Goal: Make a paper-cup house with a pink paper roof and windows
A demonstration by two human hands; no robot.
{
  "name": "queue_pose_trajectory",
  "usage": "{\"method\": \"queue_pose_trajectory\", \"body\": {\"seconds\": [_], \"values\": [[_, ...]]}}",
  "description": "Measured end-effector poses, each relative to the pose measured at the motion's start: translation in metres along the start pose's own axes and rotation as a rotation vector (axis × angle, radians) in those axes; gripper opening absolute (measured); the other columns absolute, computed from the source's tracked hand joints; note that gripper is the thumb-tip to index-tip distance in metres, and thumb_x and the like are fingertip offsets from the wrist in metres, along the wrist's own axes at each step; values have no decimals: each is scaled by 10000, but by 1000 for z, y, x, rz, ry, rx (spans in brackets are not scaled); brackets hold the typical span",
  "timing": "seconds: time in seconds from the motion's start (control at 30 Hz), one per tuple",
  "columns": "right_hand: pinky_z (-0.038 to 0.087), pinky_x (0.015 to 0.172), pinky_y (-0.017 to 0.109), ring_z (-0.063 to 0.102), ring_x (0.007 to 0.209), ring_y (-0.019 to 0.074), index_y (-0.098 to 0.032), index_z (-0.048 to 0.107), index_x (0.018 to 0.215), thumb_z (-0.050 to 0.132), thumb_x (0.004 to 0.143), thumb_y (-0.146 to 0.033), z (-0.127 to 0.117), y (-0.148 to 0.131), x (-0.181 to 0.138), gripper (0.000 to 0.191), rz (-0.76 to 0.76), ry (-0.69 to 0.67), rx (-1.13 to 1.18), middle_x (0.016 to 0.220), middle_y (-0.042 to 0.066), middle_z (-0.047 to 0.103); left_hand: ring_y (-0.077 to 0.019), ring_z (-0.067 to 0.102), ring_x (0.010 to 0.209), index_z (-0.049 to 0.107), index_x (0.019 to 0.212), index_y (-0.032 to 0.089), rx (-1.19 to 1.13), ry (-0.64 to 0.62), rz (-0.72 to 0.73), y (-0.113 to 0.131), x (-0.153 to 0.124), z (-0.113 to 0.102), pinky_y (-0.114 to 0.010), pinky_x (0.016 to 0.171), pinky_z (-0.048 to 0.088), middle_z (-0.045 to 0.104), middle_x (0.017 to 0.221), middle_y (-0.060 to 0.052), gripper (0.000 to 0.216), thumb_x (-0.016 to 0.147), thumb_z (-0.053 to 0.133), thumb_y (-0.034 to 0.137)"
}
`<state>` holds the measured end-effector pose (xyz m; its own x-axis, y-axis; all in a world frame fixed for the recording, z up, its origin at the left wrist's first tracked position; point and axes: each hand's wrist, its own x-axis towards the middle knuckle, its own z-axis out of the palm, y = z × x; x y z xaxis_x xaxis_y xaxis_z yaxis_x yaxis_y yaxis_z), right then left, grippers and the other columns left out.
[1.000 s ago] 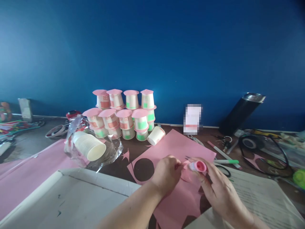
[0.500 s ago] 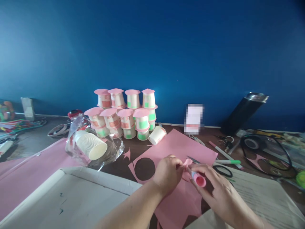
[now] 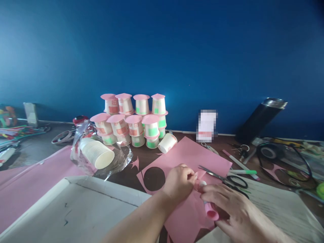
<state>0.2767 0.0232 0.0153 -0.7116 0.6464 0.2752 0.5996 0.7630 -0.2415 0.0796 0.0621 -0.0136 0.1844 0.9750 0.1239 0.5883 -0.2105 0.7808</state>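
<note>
My left hand (image 3: 180, 182) is closed in a pinch on a small pink paper piece (image 3: 201, 174), just above a large pink sheet. My right hand (image 3: 229, 206) is wrapped round a glue stick (image 3: 211, 212) with a pink, hollow-looking end facing me. The stick's pale tip points at the pinched paper; whether they touch I cannot tell. Black-handled scissors (image 3: 215, 173) lie partly open beyond my right hand. Under both hands spreads the pink sheet (image 3: 192, 155), which has a round hole cut near its left edge.
Behind stand stacked paper-cup houses (image 3: 134, 125) with pink roofs. One cup (image 3: 167, 143) lies on its side. Nested cups (image 3: 97, 153) rest in clear plastic. A white board (image 3: 96, 209) is at front left; markers (image 3: 241, 171), a black flask (image 3: 260, 119) and cables are at right.
My right hand has drawn the glue stick a little down towards me, uncovering more of the scissors. My left hand keeps its pinch on the paper in nearly the same place.
</note>
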Motion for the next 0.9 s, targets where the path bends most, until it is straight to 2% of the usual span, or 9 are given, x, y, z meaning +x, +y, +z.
{"method": "queue_pose_trajectory", "body": {"seconds": [0.17,0.27,0.37,0.5,0.67,0.9], "values": [[574,843,322,689,1061,240,-289,532,1245,555,866,-193,-11,7,-4,391,162,170,62,1206,59,694,-122,477,622,491,527,191,14,7,-5,-1,2,1,-256,580,315,538,675,20,308,826,554,230],[573,834,294,697,1048,225,-298,548,1223,547,902,-254,-10,11,-5,324,257,199,92,1182,39,710,-125,451,602,421,499,191,19,0,3,3,2,-1,-258,570,301,503,646,19,348,820,553,208],[569,856,287,693,1072,225,-285,570,1206,552,912,-280,-5,12,-4,294,289,210,131,1199,47,711,-128,443,591,397,502,195,22,-10,19,6,0,-5,-261,564,298,477,626,21,355,814,567,192],[557,908,296,677,1116,217,-282,571,1239,539,936,-277,1,12,-1,305,294,197,152,1239,54,700,-132,478,611,416,524,197,7,-25,40,7,-3,-7,-253,582,323,488,639,20,341,826,575,215],[566,883,290,679,1110,206,-306,546,1282,534,959,-296,2,12,2,324,299,152,129,1255,48,691,-132,526,630,483,549,196,-12,-17,22,6,-5,-6,-247,592,350,539,679,12,341,873,547,279],[514,977,366,603,1214,217,-310,488,1317,448,1008,-291,2,11,2,312,250,68,85,1315,69,636,-151,561,674,577,576,199,-15,-21,52,3,-3,-5,-249,626,391,586,696,-5,311,874,555,284]]}}
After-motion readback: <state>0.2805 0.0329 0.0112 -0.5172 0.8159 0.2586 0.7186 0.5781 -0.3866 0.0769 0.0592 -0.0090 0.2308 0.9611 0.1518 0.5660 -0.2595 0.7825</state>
